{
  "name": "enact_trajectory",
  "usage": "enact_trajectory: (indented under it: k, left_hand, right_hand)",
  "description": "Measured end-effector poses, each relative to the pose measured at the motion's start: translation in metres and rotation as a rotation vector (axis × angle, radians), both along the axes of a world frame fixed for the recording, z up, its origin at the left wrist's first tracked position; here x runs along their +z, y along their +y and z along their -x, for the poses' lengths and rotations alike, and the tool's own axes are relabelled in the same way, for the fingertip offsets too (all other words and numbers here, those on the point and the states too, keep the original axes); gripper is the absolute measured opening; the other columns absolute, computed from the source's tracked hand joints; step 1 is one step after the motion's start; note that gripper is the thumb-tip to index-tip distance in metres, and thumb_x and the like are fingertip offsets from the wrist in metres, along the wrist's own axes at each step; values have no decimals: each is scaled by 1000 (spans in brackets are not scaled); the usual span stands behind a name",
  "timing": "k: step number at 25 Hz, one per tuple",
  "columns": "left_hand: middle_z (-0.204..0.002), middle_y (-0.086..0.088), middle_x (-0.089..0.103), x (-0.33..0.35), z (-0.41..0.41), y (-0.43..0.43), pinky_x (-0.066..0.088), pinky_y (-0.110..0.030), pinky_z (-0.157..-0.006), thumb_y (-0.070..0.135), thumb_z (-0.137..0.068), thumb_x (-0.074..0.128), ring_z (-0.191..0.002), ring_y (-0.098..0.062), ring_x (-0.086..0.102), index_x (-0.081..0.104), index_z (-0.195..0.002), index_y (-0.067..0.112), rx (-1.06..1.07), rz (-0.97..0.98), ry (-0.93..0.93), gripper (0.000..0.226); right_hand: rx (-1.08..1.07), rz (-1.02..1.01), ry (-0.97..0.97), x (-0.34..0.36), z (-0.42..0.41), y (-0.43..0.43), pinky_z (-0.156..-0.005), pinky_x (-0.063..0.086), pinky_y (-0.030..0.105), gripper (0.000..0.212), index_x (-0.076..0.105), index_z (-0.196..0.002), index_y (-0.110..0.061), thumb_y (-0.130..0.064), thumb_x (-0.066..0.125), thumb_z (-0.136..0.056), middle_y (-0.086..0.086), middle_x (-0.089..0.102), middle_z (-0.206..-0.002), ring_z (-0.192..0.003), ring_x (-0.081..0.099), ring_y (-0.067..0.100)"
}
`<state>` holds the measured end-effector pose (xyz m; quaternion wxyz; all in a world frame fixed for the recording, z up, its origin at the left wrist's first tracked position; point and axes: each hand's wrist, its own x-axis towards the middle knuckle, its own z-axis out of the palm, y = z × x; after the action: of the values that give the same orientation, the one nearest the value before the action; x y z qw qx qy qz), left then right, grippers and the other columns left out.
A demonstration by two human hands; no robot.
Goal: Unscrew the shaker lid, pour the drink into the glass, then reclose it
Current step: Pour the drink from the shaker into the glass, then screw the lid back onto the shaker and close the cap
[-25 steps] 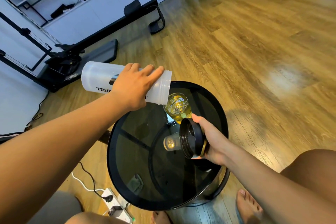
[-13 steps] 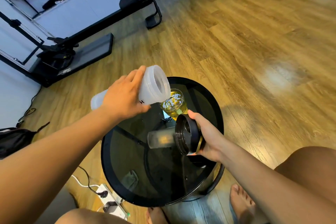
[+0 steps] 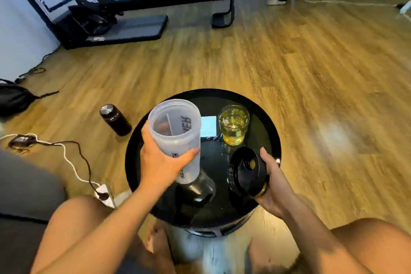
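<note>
A black bag (image 3: 13, 100) lies on the wooden floor (image 3: 311, 73) at the far left. Nearer the camera, a white cable (image 3: 66, 158) runs across the boards to a white power strip (image 3: 103, 191). To the right of these, a dark cylindrical bottle with a metal cap (image 3: 115, 121) stands on the floor just beside the round black table with a dark glass top (image 3: 270, 127). The left hand (image 3: 160, 162) grips the translucent plastic shaker cup with black lettering (image 3: 178, 140), with the thumb and fingers wrapped round its lower wall. It holds the cup over the left side of the table, nearly upright, lidless, its open mouth turned up toward the camera. Behind the cup a pale blue rectangle (image 3: 208, 126) shows on the glass top; whether it is a card or a reflection cannot be told. To its right the clear faceted glass (image 3: 234, 128) stands upright on the far part of the table. It is filled most of the way with yellow drink and stands apart from both hands. Nearer and to the right, the right hand (image 3: 274, 187) holds the round black shaker lid with a gold-coloured trim (image 3: 245, 173). The fingers curl round its rim, and the lid is tilted on edge above the table's right side, separate from the cup. Bare knees frame the bottom of the view.
</note>
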<state>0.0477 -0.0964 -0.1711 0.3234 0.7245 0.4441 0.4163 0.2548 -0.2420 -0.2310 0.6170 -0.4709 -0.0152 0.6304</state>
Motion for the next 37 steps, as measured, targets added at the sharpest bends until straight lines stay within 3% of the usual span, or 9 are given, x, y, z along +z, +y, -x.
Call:
enact_trajectory:
  k: [4,10,15,17,20,24,28,33,37]
  left_hand:
    - [-130,33,51,-16,29,-11,44,-9,-97,57,-52,91,-123,7,53,31,-148,27,-21,39,-66,117]
    - [-138,17,47,-17,40,-7,46,-29,-99,69,-44,85,-129,-8,49,17,-146,47,-112,191,-37,125]
    - [-129,57,26,-4,36,-8,40,-22,-103,70,-37,90,-133,0,40,8,-146,56,-129,230,-153,137]
    - [-129,42,43,-1,31,-5,45,-18,-95,66,-41,89,-121,4,47,18,-142,53,-136,255,-169,124]
    - [-128,13,60,-3,29,10,53,-34,-95,62,-46,87,-118,-9,59,25,-136,47,-182,244,-183,110]
    - [-130,16,59,-4,34,27,48,-22,-92,65,-44,83,-118,-5,59,26,-136,49,-241,255,-166,109]
    - [-119,33,52,-17,30,29,38,-2,-87,58,-48,88,-110,26,49,25,-138,53,-242,307,-219,110]
    - [-121,40,51,-21,29,31,44,-15,-89,56,-48,92,-115,22,49,24,-133,67,-231,331,-216,110]
    - [-136,21,55,-21,30,30,53,-36,-102,55,-47,94,-126,-1,56,26,-146,48,-259,304,-224,121]
  right_hand:
    - [70,-22,-216,15,19,-4,-108,49,50,77,72,-127,-20,-70,75,-68,14,68,-136,-123,66,32]
    - [137,-136,-1097,119,50,63,-115,41,47,100,50,-143,-38,-86,67,-56,-4,59,-143,-133,55,17]
    - [501,-240,-1753,179,78,113,-93,43,31,96,35,-145,-48,-84,63,-60,-15,58,-127,-113,59,13]
    - [699,-279,-1918,182,91,123,-91,43,30,101,33,-151,-38,-80,61,-63,-9,60,-129,-114,59,17]
    - [829,-331,-2037,180,95,134,-102,47,41,104,30,-156,-28,-75,60,-68,4,56,-145,-127,56,24]
    - [945,-355,-2083,182,90,145,-103,47,44,103,27,-156,-26,-74,61,-71,5,56,-143,-127,55,25]
    - [877,-388,-2066,178,91,146,-104,47,45,98,33,-153,-30,-69,64,-69,3,59,-140,-125,57,23]
    - [769,-407,-2088,173,94,139,-96,41,31,100,34,-156,-29,-64,65,-68,0,60,-136,-121,57,20]
    - [905,-418,-2142,176,91,137,-94,33,25,106,25,-160,-26,-70,59,-70,-4,54,-130,-120,49,15]
